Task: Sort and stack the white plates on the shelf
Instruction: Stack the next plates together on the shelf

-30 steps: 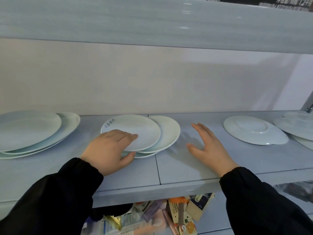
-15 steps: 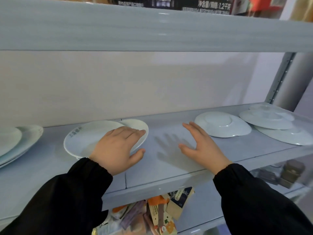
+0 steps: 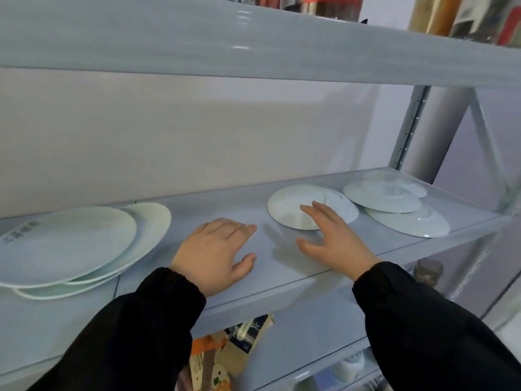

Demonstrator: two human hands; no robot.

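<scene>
On the grey shelf [image 3: 276,272] a loose pile of white plates [image 3: 64,244] lies at the left, the top one bearing small printed marks. An upside-down white plate [image 3: 290,204] sits right of centre, and a further overlapping group of white plates [image 3: 394,204] lies at the far right. My left hand [image 3: 214,252] hovers flat over the bare shelf between the left pile and the upside-down plate, fingers apart, holding nothing. My right hand [image 3: 332,238] is open with its fingertips over the near edge of the upside-down plate.
The shelf above [image 3: 253,46] hangs low overhead. A metal upright [image 3: 406,131] stands at the right rear corner. Packets and boxes [image 3: 225,354] fill the shelf below, and a jar [image 3: 428,272] stands lower right.
My left hand has let go of the left pile and moved right onto the bare shelf. My right hand has reached right to the upside-down plate. The view has swung right.
</scene>
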